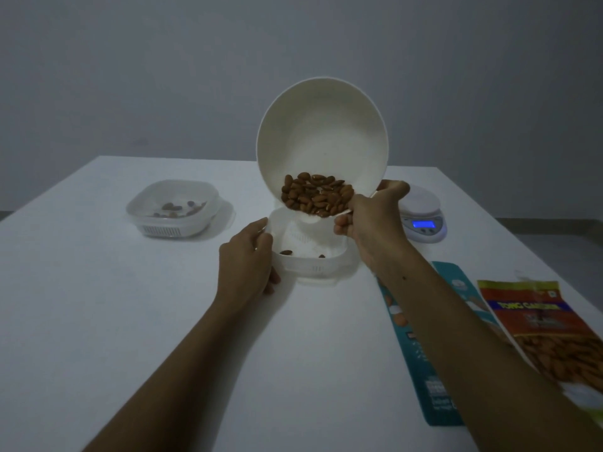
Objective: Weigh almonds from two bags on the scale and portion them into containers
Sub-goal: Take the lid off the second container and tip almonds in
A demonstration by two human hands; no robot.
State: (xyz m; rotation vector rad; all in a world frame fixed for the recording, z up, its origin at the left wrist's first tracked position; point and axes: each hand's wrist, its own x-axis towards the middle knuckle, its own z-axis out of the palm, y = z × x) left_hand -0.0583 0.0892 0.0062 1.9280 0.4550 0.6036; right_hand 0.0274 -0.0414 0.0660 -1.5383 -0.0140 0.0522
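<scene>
My right hand (368, 216) grips the lower rim of a white round bowl (323, 132), tilted steeply toward me over a white square container (310, 264). A heap of almonds (316, 195) lies at the bowl's low edge. Two almonds rest on the container's slotted floor. My left hand (248, 261) holds the container's left side. A second clear square container (173, 208) with several almonds stands at the left. The white scale (424, 220), its blue display lit, sits behind my right hand with nothing on it.
Two almond bags lie flat at the right: a teal one (421, 347) under my right forearm and a red-and-yellow one (541, 324) beside it, almonds showing through its window. The white table (130, 321) ends at a grey wall behind.
</scene>
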